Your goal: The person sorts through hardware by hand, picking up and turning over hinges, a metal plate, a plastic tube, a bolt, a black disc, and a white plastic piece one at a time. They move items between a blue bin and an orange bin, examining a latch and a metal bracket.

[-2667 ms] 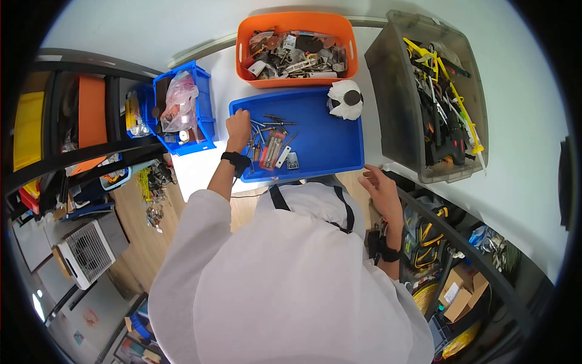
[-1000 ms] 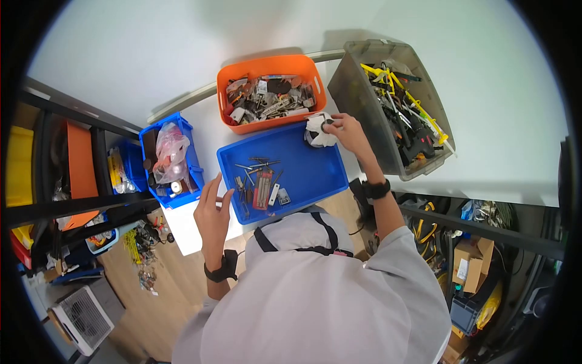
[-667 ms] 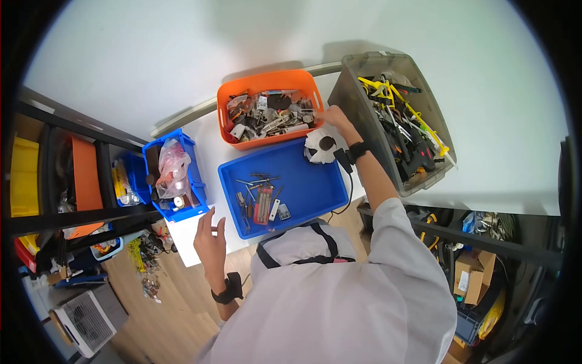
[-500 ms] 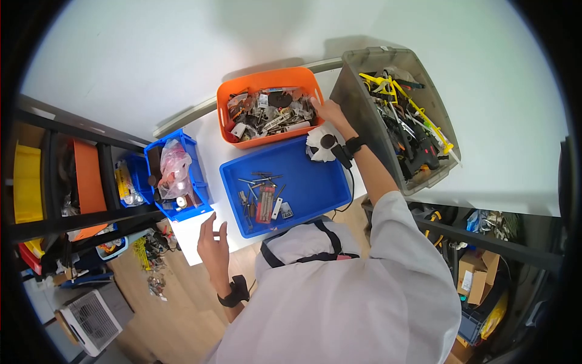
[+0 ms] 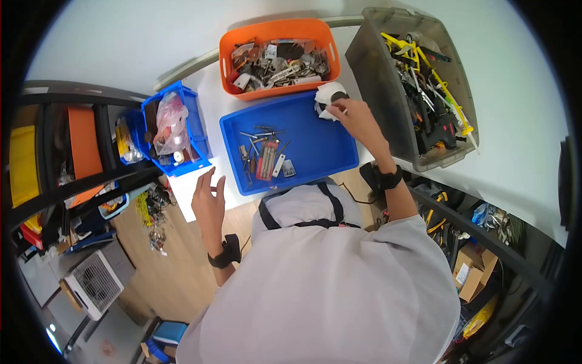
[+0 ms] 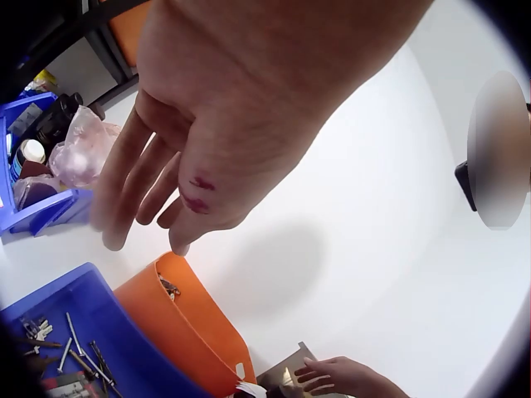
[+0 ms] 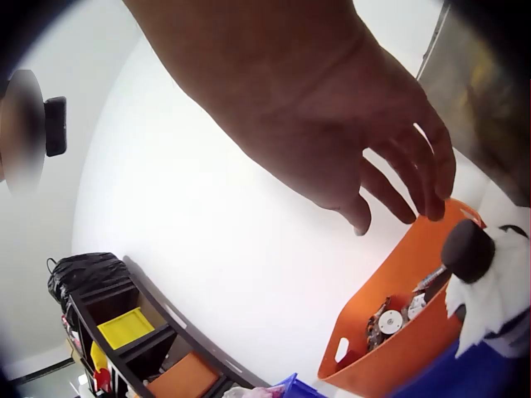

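Note:
My right hand [image 5: 359,123] hovers by a bundle in crumpled white wrapping [image 5: 327,94] with a dark round knob on top, which stands at the far right corner of a shallow blue tray [image 5: 315,145]. In the right wrist view its fingers hang loosely bent, apart from the dark knob [image 7: 468,251], and hold nothing. My left hand [image 5: 208,203] is raised off the tray's left side, fingers relaxed and holding nothing. Inside the tray lie loose metal bits [image 5: 264,133], a red pack of bits [image 5: 267,161], a white strip [image 5: 279,165] and a small clear case [image 5: 288,168].
An orange basket [image 5: 279,94] full of small hardware stands behind the tray. A tall grey bin [image 5: 379,91] of tools is to the right. Further left, a blue bin [image 5: 203,130] holds a pink plastic bag [image 5: 171,124]. A black shelf frame [image 5: 109,148] runs along the left.
Half a second ago my right hand was at the orange basket's right end; it has drawn back over the white bundle. Earlier my left hand was in the tray; it has since come out leftward.

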Motion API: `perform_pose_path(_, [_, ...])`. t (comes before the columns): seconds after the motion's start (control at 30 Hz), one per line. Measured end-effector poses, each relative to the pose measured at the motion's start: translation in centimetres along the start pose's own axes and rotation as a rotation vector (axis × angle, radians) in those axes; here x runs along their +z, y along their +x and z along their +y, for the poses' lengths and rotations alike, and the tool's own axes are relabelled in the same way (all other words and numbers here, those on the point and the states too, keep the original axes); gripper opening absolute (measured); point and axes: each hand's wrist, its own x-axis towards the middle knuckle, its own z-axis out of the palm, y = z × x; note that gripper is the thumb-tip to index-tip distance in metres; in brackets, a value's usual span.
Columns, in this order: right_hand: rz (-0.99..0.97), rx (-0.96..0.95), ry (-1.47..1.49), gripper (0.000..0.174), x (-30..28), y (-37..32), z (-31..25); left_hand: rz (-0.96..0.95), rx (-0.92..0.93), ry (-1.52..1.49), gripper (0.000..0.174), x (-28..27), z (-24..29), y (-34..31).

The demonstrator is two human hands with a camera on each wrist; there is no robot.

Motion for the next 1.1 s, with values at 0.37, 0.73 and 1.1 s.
perform_pose_path(0.37, [-0.604,-0.216,-0.285,0.037,17.5,-0.1,7.2,-0.037,-0.083,0.065,0.033,-0.5,-1.1,-1.5])
perform_pose_path(0.73, [-0.813,-0.626,-0.378,0.039,22.5,-0.9,2.4,-0.029,-0.26,0.095,0.034,-1.0,-2.9,-5.2])
perform_pose_path(1.1, [-0.444,-1.005,-0.478,0.02,27.0,-1.4,4.4,0.015,-0.302,0.025,0.035,-1.0,-4.1,-6.2])
